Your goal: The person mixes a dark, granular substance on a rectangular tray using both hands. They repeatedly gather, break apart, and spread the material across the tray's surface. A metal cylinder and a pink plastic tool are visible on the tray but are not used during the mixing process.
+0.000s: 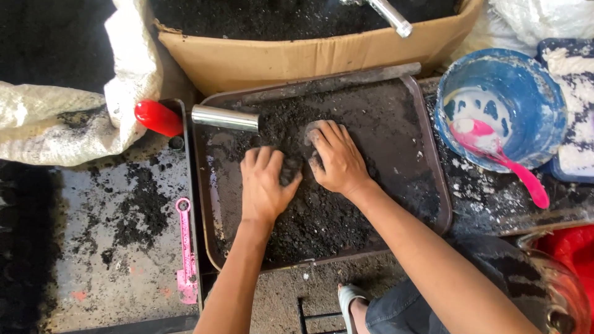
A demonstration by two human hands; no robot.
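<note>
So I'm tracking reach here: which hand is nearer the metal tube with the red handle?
Left. The left hand lies on the dark mix just below the metal tube; the right hand presses the mix farther right, beyond the left.

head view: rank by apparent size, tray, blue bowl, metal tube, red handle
1. Tray, by far the largest; both hands rest in the black powder on it.
2. Blue bowl.
3. Metal tube and red handle: look close in size, the tube slightly longer; too near to rank firmly.
</note>
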